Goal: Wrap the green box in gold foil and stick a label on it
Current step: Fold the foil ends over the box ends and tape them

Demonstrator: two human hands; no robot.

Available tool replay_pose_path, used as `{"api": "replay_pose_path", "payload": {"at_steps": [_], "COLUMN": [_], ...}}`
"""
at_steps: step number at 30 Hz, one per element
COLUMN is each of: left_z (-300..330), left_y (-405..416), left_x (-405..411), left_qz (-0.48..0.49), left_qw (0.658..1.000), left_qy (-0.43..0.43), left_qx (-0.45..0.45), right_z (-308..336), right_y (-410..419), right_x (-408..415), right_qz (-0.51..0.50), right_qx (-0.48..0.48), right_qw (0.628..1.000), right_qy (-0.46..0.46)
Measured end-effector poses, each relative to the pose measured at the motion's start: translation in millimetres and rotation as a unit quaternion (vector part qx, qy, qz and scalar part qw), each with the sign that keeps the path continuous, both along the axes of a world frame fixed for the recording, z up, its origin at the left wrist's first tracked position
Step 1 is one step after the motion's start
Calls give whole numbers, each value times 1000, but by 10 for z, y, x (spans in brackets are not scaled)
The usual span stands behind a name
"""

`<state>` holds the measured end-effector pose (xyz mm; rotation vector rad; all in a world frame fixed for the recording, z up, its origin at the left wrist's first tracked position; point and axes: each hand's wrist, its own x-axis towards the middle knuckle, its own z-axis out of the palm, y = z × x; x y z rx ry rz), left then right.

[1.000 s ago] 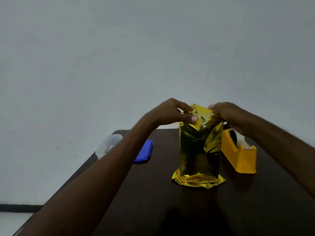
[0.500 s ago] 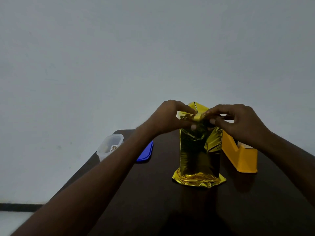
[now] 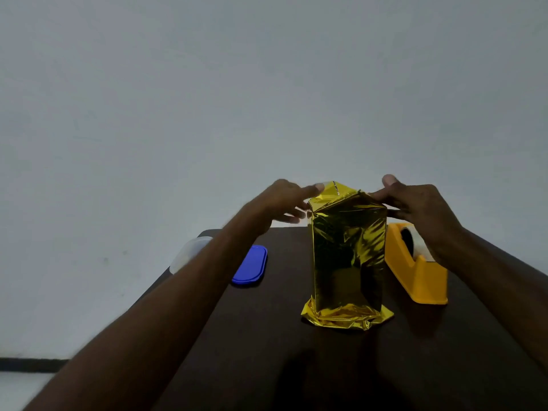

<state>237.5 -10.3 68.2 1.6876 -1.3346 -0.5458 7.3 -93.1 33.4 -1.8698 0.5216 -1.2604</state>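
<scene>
While the foil-wrapped box (image 3: 348,256) is stood upright at the middle of the bench (image 3: 267,351), its folded top is touched by the spread left hand (image 3: 281,200) at 9 o'clock and the straight-fingered right hand (image 3: 415,203) at 3 o'clock; no writing can be read.

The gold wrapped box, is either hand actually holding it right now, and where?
Neither grips it. The left hand and right hand have straight fingers touching the top edges of the gold-wrapped box.

dark table (image 3: 267,351), foil-wrapped box (image 3: 348,256), tape dispenser (image 3: 418,271), blue lid (image 3: 250,266), clear container (image 3: 188,253)
</scene>
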Motion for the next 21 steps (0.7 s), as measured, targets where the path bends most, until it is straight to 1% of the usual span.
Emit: {"api": "replay_pose_path", "payload": {"at_steps": [1, 2, 5, 7, 9, 11, 12, 14, 16, 18, 19, 21], "left_z": [-37, -69, -127, -127, -111, -105, -107, -113, -119, -129, -134, -136], "left_y": [-6, -14, -27, -21, -10, 12, 30, 69, 113, 145, 153, 177], "left_x": [2, 0, -6, -5, -9, -28, -54, -124, -206, -298, -338, -406], "left_qz": [-20, -30, -15, -8, 5, 28, 30, 30, 46, 71, 84, 99], "left_qw": [999, 998, 997, 997, 996, 994, 993, 991, 989, 986, 984, 979], "left_qy": [34, 56, 74, 76, 83, 90, 95, 107, 104, 104, 105, 112], "left_qx": [16, 13, -27, -34, -38, -50, -57, -74, -92, -110, -118, -137], "right_z": [6, 9, 31, 105, 246, 429, 529, 720, 857, 905, 880, 757], "right_y": [-7, -18, -73, -162, -223, -235, -216, -143, -39, 131, 242, 469], "right_x": [4, 10, 38, 59, 72, 80, 93, 150, 240, 311, 333, 337], "right_qz": [10, 18, 52, 70, 64, 46, 38, 19, -16, -67, -89, -120], "right_qx": [20, 33, 74, 96, 88, 35, -1, -70, -143, -224, -255, -291], "right_qw": [1000, 999, 996, 992, 990, 981, 972, 942, 901, 857, 841, 821], "right_qy": [-5, -7, 0, 38, 93, 183, 233, 327, 409, 460, 469, 476]}}
